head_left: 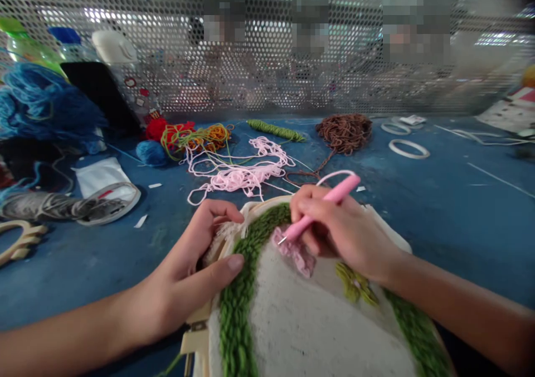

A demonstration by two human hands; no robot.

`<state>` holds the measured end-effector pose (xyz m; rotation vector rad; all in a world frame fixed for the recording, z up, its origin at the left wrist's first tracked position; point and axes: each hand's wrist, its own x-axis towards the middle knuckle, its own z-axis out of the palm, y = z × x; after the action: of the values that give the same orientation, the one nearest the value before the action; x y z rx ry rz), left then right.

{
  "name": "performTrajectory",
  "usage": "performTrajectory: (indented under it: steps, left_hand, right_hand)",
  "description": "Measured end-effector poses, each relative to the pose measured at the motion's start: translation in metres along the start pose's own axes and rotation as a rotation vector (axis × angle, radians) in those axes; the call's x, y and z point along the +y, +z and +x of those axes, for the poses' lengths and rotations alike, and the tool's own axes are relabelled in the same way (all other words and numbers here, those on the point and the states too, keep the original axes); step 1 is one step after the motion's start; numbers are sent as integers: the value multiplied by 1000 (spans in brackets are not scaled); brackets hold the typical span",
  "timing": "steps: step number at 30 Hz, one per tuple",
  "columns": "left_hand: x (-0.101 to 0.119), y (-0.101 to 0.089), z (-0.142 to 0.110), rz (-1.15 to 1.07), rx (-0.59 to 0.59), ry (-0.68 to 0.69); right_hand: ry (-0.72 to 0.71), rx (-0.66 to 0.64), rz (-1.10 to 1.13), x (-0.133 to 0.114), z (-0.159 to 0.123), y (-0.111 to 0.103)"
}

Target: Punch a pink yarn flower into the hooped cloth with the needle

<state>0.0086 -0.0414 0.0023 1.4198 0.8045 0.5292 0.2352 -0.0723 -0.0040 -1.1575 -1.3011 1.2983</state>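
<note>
My right hand [330, 221] is closed around a pink punch needle [324, 205], held tilted. Its metal tip is at a small patch of pink stitching [297, 257] on the white cloth [292, 315]. Pale pink yarn loops out of the tool's upper end. My left hand [196, 265] grips the left rim of the embroidery hoop [215, 249], thumb on top and some fingers hidden by the edge. A thick green yarn border [238, 310] runs round the cloth. Right of the pink patch is a yellow-green stitched flower [355, 283], partly below my right wrist.
Loose pink yarn [246, 176] lies behind the hoop, near brown yarn [345, 131] and a green yarn bundle [276, 130]. Blue yarn [42, 104], a dark phone [100, 95] and bottles stand left. White rings [408, 149] lie right. A perforated metal screen [259, 70] closes the back.
</note>
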Motion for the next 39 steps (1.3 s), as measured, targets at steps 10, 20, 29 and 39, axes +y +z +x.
performTrajectory:
  steps: [10, 20, 29, 39]
  left_hand:
    - [5, 4, 0, -76, 24, -94]
    - [10, -1, -2, -210, -67, -138]
    - [10, 1, -3, -189, -48, -136]
    - [14, 3, -9, -9, 28, -65]
  right_hand:
    - [-59, 95, 52, 1, -3, -3]
    - [-54, -22, 26, 0, -4, 0]
    - [-78, 139, 52, 1, -6, -7]
    - [-41, -20, -7, -3, -8, -4]
